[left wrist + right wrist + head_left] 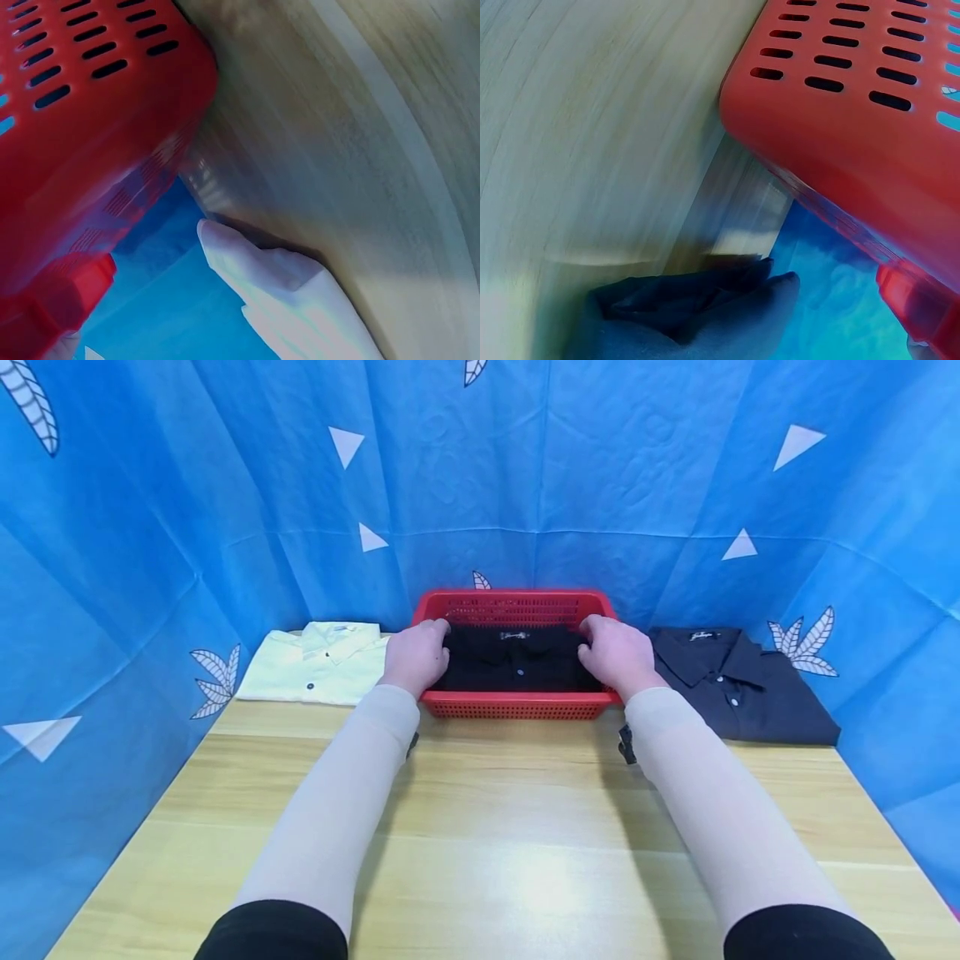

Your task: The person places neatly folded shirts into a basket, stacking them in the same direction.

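Note:
A red plastic basket (pixel 517 705) with slotted walls is at the back of the table, a folded black shirt (pixel 487 670) inside it. My left hand (pixel 415 656) grips the basket's left end, and my right hand (pixel 618 653) grips the opposite end. Both thumbs reach over the rim toward the shirt. In the left wrist view, the basket wall (pixel 112 150) fills the upper left, with a fingertip (pixel 61 348) just showing below its handle. The right wrist view has the basket's other end (pixel 840 142); most of that hand is hidden there.
Left of the basket lies a folded white shirt (pixel 322 664). A folded dark shirt (pixel 738 685) with light buttons lies to the right. The wooden table (pixel 510 827) extends toward me, and a blue patterned curtain (pixel 487 468) hangs behind and along both sides.

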`<action>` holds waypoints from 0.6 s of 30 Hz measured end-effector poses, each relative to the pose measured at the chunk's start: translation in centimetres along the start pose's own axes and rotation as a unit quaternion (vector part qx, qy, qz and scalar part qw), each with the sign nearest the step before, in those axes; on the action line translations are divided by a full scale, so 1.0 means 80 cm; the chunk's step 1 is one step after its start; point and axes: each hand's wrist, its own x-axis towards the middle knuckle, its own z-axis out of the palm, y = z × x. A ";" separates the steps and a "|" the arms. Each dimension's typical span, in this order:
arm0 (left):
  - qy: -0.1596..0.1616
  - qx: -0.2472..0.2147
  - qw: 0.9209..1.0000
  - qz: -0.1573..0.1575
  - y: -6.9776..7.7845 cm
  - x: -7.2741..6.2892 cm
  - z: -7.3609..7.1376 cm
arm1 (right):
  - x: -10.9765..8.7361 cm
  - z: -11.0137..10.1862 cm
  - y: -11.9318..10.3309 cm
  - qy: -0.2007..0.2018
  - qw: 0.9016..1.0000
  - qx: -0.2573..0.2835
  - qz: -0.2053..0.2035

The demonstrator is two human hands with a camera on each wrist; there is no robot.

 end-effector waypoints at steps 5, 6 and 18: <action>0.022 -0.046 0.999 -0.017 -0.003 -0.004 0.001 | -0.002 0.002 0.001 -0.003 1.000 0.012 0.001; 0.028 -0.058 0.998 -0.023 -0.004 -0.004 0.001 | -0.002 0.002 0.001 -0.002 1.000 0.015 0.002; 0.107 -0.274 0.951 -0.091 -0.021 -0.010 -0.003 | -0.002 0.000 0.008 0.013 0.996 0.087 0.027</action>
